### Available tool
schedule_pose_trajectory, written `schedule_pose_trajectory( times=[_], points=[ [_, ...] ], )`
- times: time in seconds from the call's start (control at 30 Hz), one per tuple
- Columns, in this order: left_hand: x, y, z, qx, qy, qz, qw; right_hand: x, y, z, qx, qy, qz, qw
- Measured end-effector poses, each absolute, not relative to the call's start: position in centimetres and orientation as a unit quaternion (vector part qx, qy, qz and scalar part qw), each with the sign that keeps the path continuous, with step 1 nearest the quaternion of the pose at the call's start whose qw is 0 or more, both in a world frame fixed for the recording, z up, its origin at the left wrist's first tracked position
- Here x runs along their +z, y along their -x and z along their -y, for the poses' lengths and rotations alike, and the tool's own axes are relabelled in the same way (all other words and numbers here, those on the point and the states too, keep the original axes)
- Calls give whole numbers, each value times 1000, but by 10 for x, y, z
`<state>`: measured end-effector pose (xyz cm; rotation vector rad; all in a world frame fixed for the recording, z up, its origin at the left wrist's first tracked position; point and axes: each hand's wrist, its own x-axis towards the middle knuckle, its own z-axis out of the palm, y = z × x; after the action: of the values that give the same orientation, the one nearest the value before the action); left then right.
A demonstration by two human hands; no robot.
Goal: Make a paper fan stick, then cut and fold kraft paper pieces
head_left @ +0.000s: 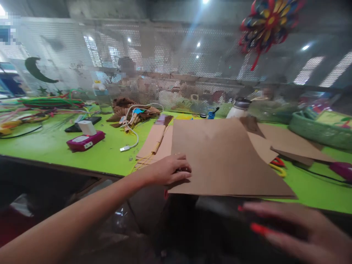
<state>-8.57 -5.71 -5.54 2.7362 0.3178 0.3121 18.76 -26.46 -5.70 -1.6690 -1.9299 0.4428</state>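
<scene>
A large brown paper sheet (pixel 214 157) lies at the front edge of the green table, its near side reaching over the edge, with at least one more layer under it. My left hand (pixel 176 170) presses on the sheet's left side, fingers curled and held close together. Low at the right, off the paper, my right hand (pixel 297 227) is smeared by motion; its thumb and fingers look spread with nothing visible between them. Red patches show at its fingertips, too blurred to name. Left of the sheet are folded brown paper pieces (pixel 154 143) with yellow cords.
On the green table (pixel 115 157) sit a magenta power bank (pixel 85 141), a white cable (pixel 134 137) and crumpled brown material (pixel 125 106). Red and yellow handles (pixel 279 168), more brown sheets (pixel 294 143) and a green basket (pixel 319 126) stand right. Behind rises a perforated screen (pixel 170 88).
</scene>
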Motion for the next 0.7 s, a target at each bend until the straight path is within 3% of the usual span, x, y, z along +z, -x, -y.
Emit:
schedule_pose_trajectory(
  times=[0.07,0.13,0.33,0.53,0.6,0.7],
  points=[
    [-50,87,60,102,-971,-128,172,-49,-226,253,138,683,645,313],
    [-45,87,65,94,-974,-144,146,-48,-268,235,31,724,561,400],
    [-42,81,84,87,-974,-208,34,-95,-366,192,-144,811,474,312],
    [-58,86,91,128,-963,-230,62,-106,-350,189,-312,731,499,345],
    [-61,89,90,139,-960,-229,76,-94,-319,194,-242,681,587,365],
    [-63,90,90,151,-957,-234,87,-75,-273,202,-55,630,739,232]
  ],
)
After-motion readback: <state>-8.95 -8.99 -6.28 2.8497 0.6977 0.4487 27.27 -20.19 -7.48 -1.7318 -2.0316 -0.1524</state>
